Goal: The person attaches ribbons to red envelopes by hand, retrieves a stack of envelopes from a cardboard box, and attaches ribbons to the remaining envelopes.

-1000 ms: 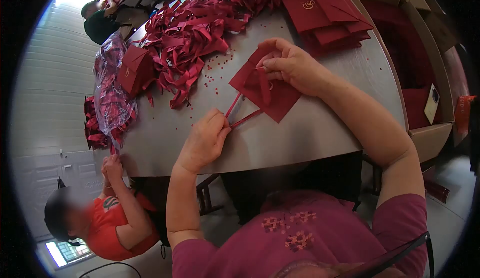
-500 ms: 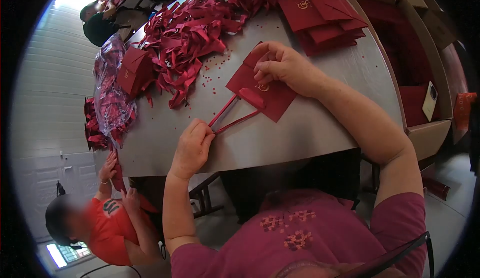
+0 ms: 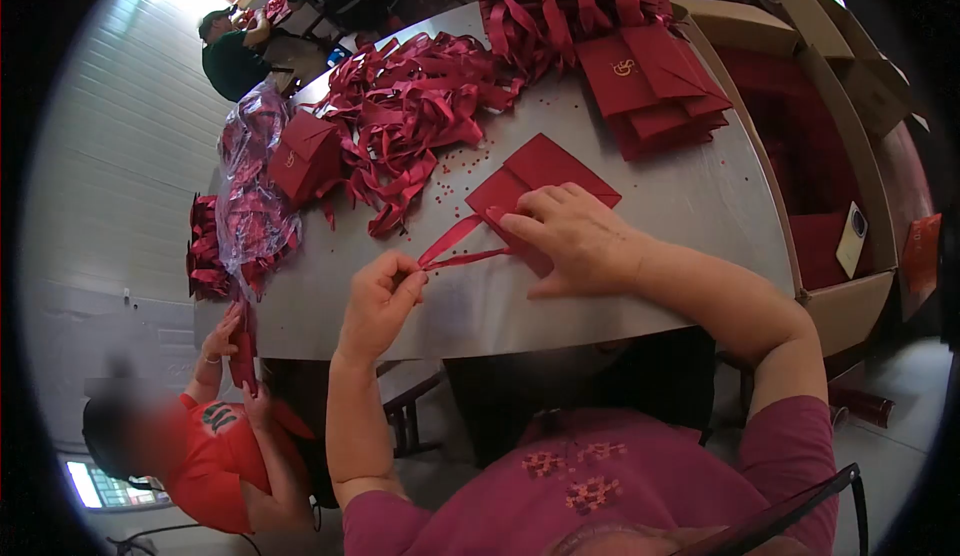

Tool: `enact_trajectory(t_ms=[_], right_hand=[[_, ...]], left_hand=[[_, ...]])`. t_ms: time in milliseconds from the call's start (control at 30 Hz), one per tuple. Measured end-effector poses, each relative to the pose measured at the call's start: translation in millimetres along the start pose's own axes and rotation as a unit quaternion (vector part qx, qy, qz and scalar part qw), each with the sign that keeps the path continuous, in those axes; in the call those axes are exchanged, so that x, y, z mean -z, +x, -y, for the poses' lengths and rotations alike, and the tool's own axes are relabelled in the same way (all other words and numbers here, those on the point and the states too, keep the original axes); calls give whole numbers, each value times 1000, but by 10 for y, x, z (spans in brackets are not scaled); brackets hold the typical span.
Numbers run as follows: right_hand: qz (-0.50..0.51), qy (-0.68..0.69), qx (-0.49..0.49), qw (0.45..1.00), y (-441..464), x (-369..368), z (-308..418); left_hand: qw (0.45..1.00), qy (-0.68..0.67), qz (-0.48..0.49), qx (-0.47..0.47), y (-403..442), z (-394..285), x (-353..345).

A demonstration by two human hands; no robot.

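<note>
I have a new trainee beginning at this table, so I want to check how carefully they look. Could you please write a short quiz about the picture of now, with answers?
1. Multiple choice: Where is the phone?
A) Under the ribbon pile
B) In the open carton
C) On the floor
2. True or false: The right hand is over the red bag, with its palm down.
3. Fill in the missing words: The left hand pinches the bag's ____ ____.

Key: 1. B; 2. True; 3. ribbon handle
</note>
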State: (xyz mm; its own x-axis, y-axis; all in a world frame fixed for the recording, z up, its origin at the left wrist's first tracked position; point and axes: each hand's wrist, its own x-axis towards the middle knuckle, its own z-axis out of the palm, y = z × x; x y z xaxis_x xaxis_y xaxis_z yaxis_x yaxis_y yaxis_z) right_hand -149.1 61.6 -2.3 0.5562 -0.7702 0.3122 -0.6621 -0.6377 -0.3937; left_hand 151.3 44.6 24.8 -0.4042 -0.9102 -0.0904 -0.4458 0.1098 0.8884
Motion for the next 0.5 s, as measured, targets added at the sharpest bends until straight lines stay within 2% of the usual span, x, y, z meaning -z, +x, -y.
enact_trajectory(t_ms=[100,200,267,300,367,433,467,500], right_hand=[[-20,1,42,999,19,-60,-46],[-58,-79,101,990,58,-17,-113],[-190,-86,163,964,91,206,-74],[-188,-85,169,964,130,326,-3],[-264,-7,105,959,188,601,184],[-226,93,47,969,334,815,377],[-187,93,51,977,442,890,396],[-184,94,53,977,562,840,275]], left_hand=[[999,-38,-14,-18,-89,-216,41],[996,-74,-18,-41,-236,-362,115],[994,-89,-24,-58,-333,-439,170],[990,-126,-30,-64,-396,-465,183],[983,-165,-39,-66,-510,-525,177],[970,-242,-14,-33,-593,-584,111],[969,-244,-18,-30,-601,-561,76],[972,-234,0,19,-581,-515,38]])
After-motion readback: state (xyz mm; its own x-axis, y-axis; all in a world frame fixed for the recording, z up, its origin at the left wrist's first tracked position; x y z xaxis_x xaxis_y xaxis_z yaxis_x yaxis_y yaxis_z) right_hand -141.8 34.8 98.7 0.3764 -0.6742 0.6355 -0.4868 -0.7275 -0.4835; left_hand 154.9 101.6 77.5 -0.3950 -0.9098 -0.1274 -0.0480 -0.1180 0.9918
